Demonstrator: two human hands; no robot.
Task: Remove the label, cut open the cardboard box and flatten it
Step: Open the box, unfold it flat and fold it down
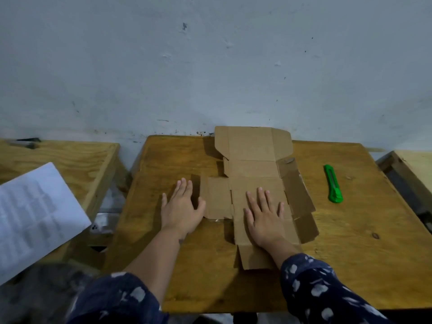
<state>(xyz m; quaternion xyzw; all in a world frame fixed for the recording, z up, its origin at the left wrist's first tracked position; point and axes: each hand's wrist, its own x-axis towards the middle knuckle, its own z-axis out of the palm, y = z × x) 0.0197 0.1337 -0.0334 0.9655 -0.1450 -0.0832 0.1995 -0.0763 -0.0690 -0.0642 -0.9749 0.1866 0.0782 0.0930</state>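
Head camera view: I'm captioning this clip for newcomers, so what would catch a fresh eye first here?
The unfolded brown cardboard box lies opened out in the middle of the wooden table, its far flap propped against the grey wall. The left hand presses flat at the box's left flap, the right hand on its centre panel. A bright green utility knife lies alone to the right.
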